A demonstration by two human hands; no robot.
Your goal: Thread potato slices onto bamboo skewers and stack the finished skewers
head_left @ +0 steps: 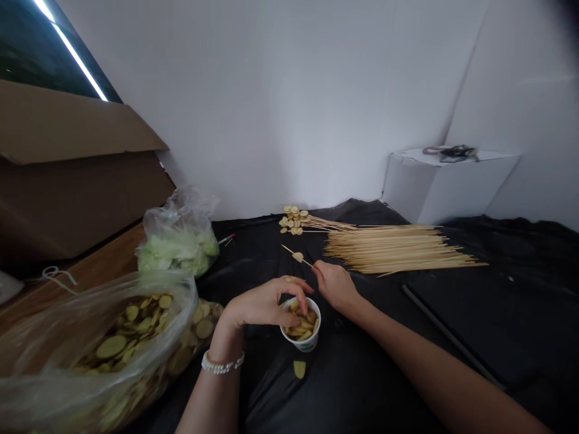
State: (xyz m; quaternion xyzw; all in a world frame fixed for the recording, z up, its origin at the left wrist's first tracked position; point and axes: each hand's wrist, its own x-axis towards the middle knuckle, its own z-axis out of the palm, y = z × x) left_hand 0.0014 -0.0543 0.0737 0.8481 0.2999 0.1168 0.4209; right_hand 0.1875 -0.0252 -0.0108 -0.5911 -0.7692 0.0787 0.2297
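Observation:
My right hand (337,286) is closed round a thin wooden skewer (287,248) that points up and to the left, with one pale slice (298,257) threaded on it. My left hand (275,301) reaches over a white paper cup (307,345), its thumb and fingers apart and dipping among the yellowish slices (304,328) inside. Whether the fingertips touch a slice is hard to see. A single loose slice (299,369) lies on the black sheet just in front of the cup.
Bare skewers (393,248) lie in a wide pile behind my right hand, beside skewers tipped with slices (293,222). Bags of slices (136,337) and green vegetable (178,247) stand left. A dark flat panel (461,325) lies right, a white box (443,184) behind.

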